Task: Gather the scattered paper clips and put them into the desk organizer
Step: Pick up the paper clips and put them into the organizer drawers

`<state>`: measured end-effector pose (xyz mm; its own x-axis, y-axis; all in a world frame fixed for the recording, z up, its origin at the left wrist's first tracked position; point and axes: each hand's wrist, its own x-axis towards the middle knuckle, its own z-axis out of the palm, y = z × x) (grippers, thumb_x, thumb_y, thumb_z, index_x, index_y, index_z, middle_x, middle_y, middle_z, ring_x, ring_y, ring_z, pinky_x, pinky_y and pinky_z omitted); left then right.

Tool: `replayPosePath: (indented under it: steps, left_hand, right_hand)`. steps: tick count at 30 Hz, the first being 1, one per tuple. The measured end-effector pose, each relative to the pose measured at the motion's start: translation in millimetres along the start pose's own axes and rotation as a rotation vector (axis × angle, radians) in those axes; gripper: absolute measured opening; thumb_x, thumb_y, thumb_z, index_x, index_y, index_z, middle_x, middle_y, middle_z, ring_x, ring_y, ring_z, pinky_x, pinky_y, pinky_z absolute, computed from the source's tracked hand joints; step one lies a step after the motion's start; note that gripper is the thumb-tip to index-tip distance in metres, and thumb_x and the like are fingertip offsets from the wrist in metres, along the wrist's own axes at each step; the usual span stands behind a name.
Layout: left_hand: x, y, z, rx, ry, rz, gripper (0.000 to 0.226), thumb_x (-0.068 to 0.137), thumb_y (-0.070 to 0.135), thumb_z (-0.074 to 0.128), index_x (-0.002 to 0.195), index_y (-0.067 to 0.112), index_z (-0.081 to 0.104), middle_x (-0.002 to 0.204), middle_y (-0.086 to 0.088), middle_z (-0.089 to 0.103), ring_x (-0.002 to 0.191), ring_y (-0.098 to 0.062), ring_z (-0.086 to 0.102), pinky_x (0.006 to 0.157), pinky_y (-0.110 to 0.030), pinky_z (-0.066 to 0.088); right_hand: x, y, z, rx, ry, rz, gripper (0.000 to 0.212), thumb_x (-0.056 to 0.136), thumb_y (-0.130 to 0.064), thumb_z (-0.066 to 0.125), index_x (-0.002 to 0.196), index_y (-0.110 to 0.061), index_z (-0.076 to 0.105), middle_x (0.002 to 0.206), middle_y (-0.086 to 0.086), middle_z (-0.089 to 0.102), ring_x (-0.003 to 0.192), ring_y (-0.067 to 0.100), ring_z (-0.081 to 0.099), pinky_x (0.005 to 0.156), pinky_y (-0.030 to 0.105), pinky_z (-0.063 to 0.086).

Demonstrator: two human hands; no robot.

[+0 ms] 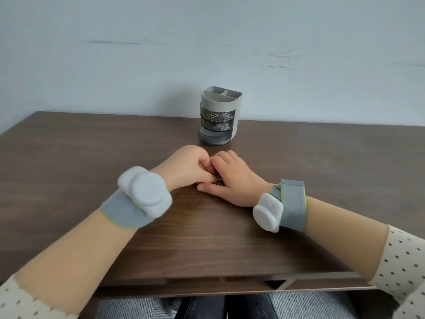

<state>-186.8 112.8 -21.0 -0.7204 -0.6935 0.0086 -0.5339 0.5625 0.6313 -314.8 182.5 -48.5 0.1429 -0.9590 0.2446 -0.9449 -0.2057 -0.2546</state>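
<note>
Nearest the camera, both forearms are being rested on the tabletop (92,157), with wrist bands (142,196) being worn on each; this is probably being done to steady the fine work ahead. Further in, the left hand (186,166) and the right hand (232,180) are being brought together around a small heap of paper clips (218,180), which is lying on the tabletop between them. The left grip is being curled, thumb and fingers pinching at the heap. The right grip is being cupped over the clips, thumb laid flat, seemingly so that none are being let slide away. Beyond the hands, well apart from the heap, the desk organizer (218,116) is being kept upright near the wall. Clips are already being held in its clear tiers.
</note>
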Motion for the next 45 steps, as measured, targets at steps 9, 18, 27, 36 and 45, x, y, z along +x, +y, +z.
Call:
replayPosePath:
  steps: [9, 18, 27, 36, 45]
  left_hand:
    - [39, -13, -24, -0.181, 0.265, -0.033, 0.011, 0.076, 0.007, 0.059, 0.082, 0.016, 0.058, 0.092, -0.011, 0.065, 0.081, -0.020, 0.062, 0.078, -0.034, 0.052]
    - [65, -15, -4, 0.159, 0.302, -0.004, 0.030, 0.073, 0.021, 0.060, 0.103, 0.016, 0.059, 0.113, -0.012, 0.048, 0.106, -0.032, 0.048, 0.094, -0.045, 0.041]
    - [67, -8, 7, 0.014, 0.176, 0.076, 0.058, 0.069, 0.030, 0.069, 0.118, 0.018, 0.039, 0.080, 0.006, 0.051, 0.078, -0.013, 0.049, 0.065, -0.028, 0.034]
    - [62, -4, 13, 0.013, 0.122, 0.165, 0.061, 0.074, 0.028, 0.065, 0.129, 0.020, 0.039, 0.082, 0.016, 0.052, 0.090, -0.014, 0.054, 0.079, -0.028, 0.041]
    - [61, -4, 15, 0.000, 0.147, 0.184, 0.048, 0.077, 0.029, 0.063, 0.122, 0.020, 0.048, 0.081, 0.016, 0.053, 0.086, -0.012, 0.053, 0.079, -0.026, 0.041]
  right_hand:
    - [4, 1, -3, -0.038, 0.005, -0.144, 0.028, 0.091, -0.035, 0.046, 0.092, -0.008, 0.055, 0.095, 0.008, 0.062, 0.086, 0.027, 0.056, 0.066, 0.030, 0.034]
    - [10, 10, 0, 0.109, 0.100, -0.144, 0.025, 0.088, -0.029, 0.053, 0.075, -0.008, 0.058, 0.064, 0.003, 0.057, 0.059, 0.017, 0.048, 0.058, 0.030, 0.035]
    - [46, 44, -34, 1.200, 0.607, 0.432, 0.043, 0.086, -0.020, 0.055, 0.046, -0.021, 0.040, 0.037, -0.009, 0.034, 0.033, 0.008, 0.027, 0.036, 0.017, 0.024]
    - [82, 57, -38, 1.625, 0.914, 0.638, 0.029, 0.084, -0.014, 0.046, 0.056, -0.014, 0.037, 0.039, -0.005, 0.028, 0.035, 0.011, 0.019, 0.039, 0.019, 0.014]
    - [85, 53, -36, 1.492, 0.911, 0.578, 0.027, 0.085, -0.011, 0.051, 0.060, -0.013, 0.044, 0.054, 0.000, 0.040, 0.049, 0.013, 0.038, 0.051, 0.020, 0.037]
